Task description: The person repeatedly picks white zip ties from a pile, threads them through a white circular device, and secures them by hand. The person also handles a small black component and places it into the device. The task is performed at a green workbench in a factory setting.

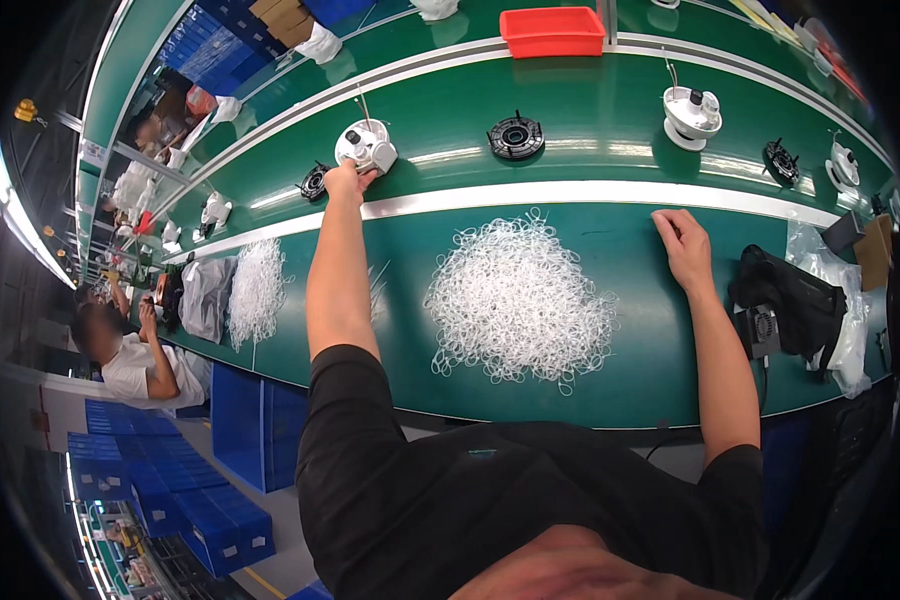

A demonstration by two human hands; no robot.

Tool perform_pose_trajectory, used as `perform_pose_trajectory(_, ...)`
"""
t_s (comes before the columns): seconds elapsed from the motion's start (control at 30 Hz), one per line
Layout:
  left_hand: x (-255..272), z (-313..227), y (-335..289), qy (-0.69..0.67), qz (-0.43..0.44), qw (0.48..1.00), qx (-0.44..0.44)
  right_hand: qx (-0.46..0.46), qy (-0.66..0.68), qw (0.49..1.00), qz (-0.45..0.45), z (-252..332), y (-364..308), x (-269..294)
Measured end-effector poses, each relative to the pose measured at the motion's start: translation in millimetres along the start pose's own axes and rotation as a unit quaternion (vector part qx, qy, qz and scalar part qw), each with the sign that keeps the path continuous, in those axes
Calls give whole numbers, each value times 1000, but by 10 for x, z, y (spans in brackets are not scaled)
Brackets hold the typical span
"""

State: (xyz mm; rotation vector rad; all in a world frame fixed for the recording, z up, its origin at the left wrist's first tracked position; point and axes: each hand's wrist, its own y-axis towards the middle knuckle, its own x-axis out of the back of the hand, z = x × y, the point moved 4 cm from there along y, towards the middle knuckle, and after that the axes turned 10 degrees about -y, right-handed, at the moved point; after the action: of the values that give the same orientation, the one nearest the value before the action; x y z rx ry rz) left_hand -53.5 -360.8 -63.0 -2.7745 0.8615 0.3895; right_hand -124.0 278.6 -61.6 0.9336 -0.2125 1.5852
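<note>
My left hand (346, 182) reaches far across the bench and grips the near edge of a white round plastic housing (364, 143). Wires stick up from that housing, and a dark knob-like part sits on top. Just left of it lies a black ring-shaped part (314, 182). My right hand (685, 246) is above the bench at the right, fingers bent and drawn together; whether anything is between them is too small to tell. Between my arms a big heap of white looped ties (522, 300) covers the bench, and a few loose ties (378, 290) lie beside my left forearm.
Along the green belt stand another black ring part (516, 136) and a white housing (691, 116). A red tray (552, 32) sits farther back. To the right are a black bag (788, 300) and a small fan (760, 330). A co-worker (140, 355) works at the left.
</note>
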Motion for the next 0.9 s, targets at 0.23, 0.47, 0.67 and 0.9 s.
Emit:
perform_pose_trajectory(0.23,-1013,-256,-1277,33,180,983,-18,-156,282,934,158,311,85,-90)
perform_pose_trajectory(0.47,-1993,45,-2758,107,371,921,54,-221,485,820,208,1018,222,-304)
perform_pose_trajectory(0.67,-2246,356,-3169,148,420,890,93,-178,503,842,77,801,245,12)
perform_pose_trajectory(0.9,-2381,612,-3402,176,466,858,127,-86,334,939,-11,593,296,152)
